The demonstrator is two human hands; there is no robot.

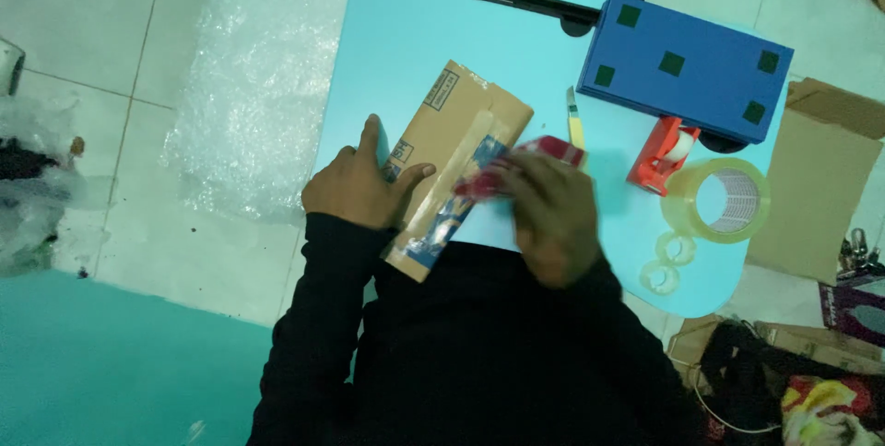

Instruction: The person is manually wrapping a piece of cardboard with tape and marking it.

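Head view looks down on a person in black sleeves working at a light blue lap table (406, 31). Left hand (355, 186) presses flat on the near-left side of a cardboard parcel (461, 165), fingers spread and thumb laid across its top, holding it down rather than gripping it. Right hand (551, 216) is blurred; it is closed around a red tape dispenser (544, 151) whose end rests against the parcel's right edge. The parcel lies between the two hands, its long axis running diagonally from near-left to far-right, with a strip of tape along that length. Both hands touch it; the left lies farther onto it. Just right of the parcel lies a yellow utility knife (575, 119). Farther right sit a small red-orange tape holder (656, 165), a large roll of clear tape (721, 199) and two small rolls (666, 262). A blue box (687, 68) stands beyond the parcel to the right. Left of the parcel, bubble wrap (253, 77) lies on the tiled floor.
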